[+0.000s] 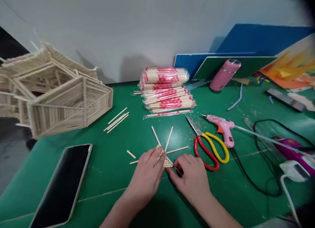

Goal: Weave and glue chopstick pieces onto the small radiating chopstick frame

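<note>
A star-like frame of thin wooden sticks (177, 150) lies on the green table, several of its ends pointing outward. My left hand (149, 174) rests over its left part, fingers together and closed on the sticks, hiding some of them. At the lower right of the frame, my right hand (190, 175) has its fingers curled, with thumb and forefinger at the stick ends. A short cut piece of stick (131, 154) lies left of the frame. Scissors (206, 142) with one red and one yellow handle lie open just beyond my right hand.
A large stick-built model (71, 103) stands at left, beside loose sticks (116, 121) and a phone (62, 185). Bagged sticks (167, 90) are stacked by the wall. To the right are a pink glue gun (222, 125), its black cable (246, 177) and a pink bottle (225, 75).
</note>
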`<control>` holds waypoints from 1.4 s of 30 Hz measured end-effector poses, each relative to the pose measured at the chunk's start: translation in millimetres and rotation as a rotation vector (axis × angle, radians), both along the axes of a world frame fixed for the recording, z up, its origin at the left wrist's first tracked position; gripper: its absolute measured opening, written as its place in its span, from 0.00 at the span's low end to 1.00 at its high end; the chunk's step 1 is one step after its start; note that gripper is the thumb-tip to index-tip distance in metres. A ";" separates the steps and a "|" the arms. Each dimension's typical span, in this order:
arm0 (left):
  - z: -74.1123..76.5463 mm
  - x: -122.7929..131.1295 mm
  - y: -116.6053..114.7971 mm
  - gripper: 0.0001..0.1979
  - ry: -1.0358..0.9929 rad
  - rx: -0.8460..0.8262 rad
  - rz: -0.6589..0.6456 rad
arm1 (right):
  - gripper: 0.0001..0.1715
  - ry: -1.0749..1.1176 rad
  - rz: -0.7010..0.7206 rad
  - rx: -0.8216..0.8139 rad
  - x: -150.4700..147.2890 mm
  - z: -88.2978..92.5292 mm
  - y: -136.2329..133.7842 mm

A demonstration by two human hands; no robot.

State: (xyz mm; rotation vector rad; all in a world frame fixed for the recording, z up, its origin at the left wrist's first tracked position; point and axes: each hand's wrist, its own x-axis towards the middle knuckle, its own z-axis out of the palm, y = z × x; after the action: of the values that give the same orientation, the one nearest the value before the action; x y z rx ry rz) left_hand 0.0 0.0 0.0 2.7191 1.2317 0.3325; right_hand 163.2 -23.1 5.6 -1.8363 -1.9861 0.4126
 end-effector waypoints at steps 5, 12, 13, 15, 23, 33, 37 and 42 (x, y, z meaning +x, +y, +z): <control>2.8 0.8 0.5 0.17 -0.024 -0.001 0.034 | 0.11 0.005 0.002 -0.010 -2.7 1.5 -1.8; 6.6 0.8 0.8 0.18 -0.084 -0.046 0.018 | 0.12 -0.005 -0.004 0.000 -2.4 1.4 -0.4; 7.3 1.1 0.9 0.18 -0.090 -0.061 0.021 | 0.13 -0.006 -0.003 -0.004 -2.1 1.4 -0.2; 8.5 1.9 0.6 0.19 -0.097 -0.094 0.027 | 0.13 -0.005 0.001 -0.012 -1.4 1.6 -0.3; 9.2 1.5 -6.1 0.21 -0.083 -0.117 0.039 | 0.11 0.010 0.040 -0.018 -2.0 4.4 -2.2; 7.7 -0.6 -1.2 0.20 -0.092 -0.081 0.019 | 0.10 0.000 0.052 -0.011 -3.8 5.5 -2.5; 8.1 -1.0 -0.7 0.19 -0.089 -0.075 0.020 | 0.06 0.005 0.030 0.107 13.8 12.8 7.2; 9.7 -2.5 -1.2 0.20 -0.109 -0.072 0.029 | 0.15 -0.068 0.147 0.161 49.6 20.9 42.4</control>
State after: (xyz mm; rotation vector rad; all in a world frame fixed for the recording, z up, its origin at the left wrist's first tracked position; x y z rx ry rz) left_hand -2.5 -1.2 9.7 2.5883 1.2296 0.4247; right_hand 212.8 19.3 26.4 -1.6325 -2.1416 0.2268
